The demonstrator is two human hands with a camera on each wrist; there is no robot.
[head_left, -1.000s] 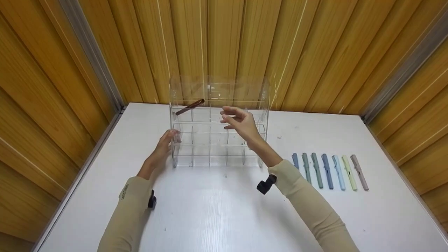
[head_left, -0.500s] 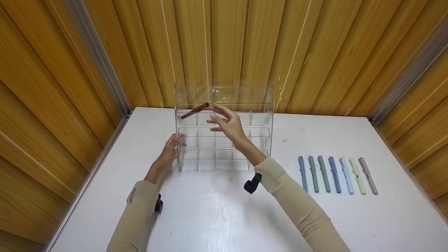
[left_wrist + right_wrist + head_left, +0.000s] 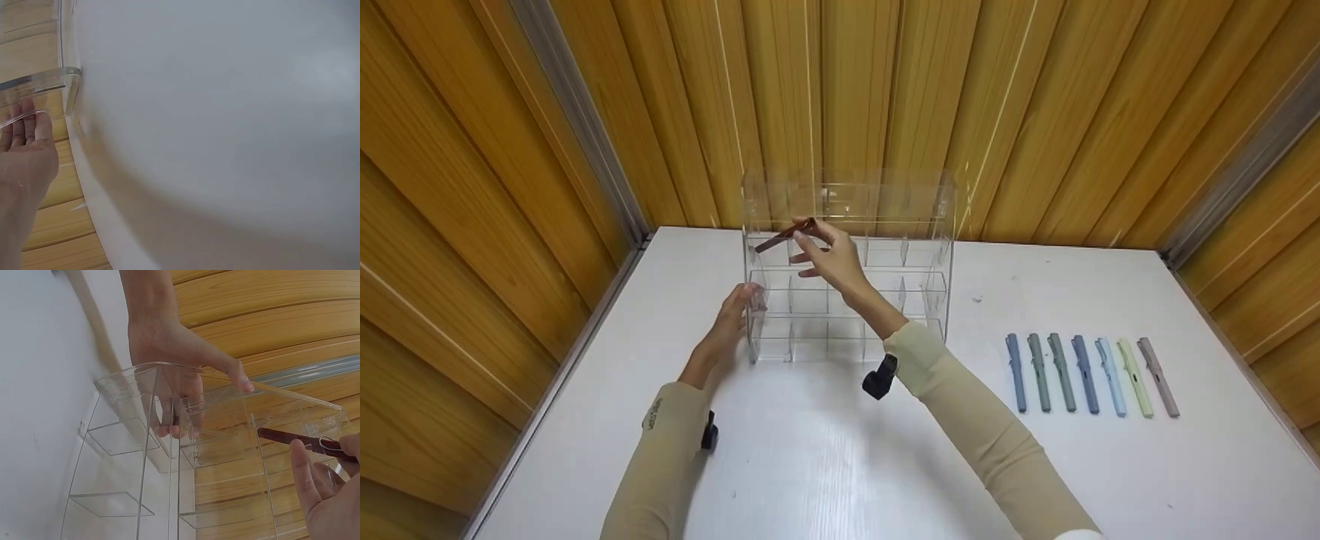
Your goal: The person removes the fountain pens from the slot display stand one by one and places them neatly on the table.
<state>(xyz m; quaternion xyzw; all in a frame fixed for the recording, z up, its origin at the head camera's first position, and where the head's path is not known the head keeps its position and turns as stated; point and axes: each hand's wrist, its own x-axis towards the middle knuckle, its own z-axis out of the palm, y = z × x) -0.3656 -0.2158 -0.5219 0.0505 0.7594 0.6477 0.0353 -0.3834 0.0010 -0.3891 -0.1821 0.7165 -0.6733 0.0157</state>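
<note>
While both cream-sleeved forearms stretch over the white tabletop (image 3: 825,465), each carrying a small black wrist camera, seven capped pens in a row (image 3: 1091,373) lie flat on it, well to the right of the clear acrylic tiered organiser with small open compartments (image 3: 847,300). Running from blue through grey-green, darker blue, pale blue and light green to mauve, the pens lie side by side and apart from both hands.

At the organiser's left wall the left hand (image 3: 735,319) rests with straight fingers laid against the clear panel, the thumb up by its edge; the left wrist view shows the fingertips behind the thick transparent edge, not curled round it. The organiser stands upright on the tabletop, close to the wooden slatted wall (image 3: 855,97) behind it. Its lower rows of compartments hold nothing visible.

Higher up, the right hand (image 3: 829,259) is raised before the organiser's upper tier, thumb and fingers loosely spread. Its fingertips meet the near end of a dark reddish-brown pen with a metal clip (image 3: 785,234), which lies tilted in the top-left compartment, its far end lower and to the left. Whether the fingers actually pinch the pen or only touch it cannot be told.
</note>
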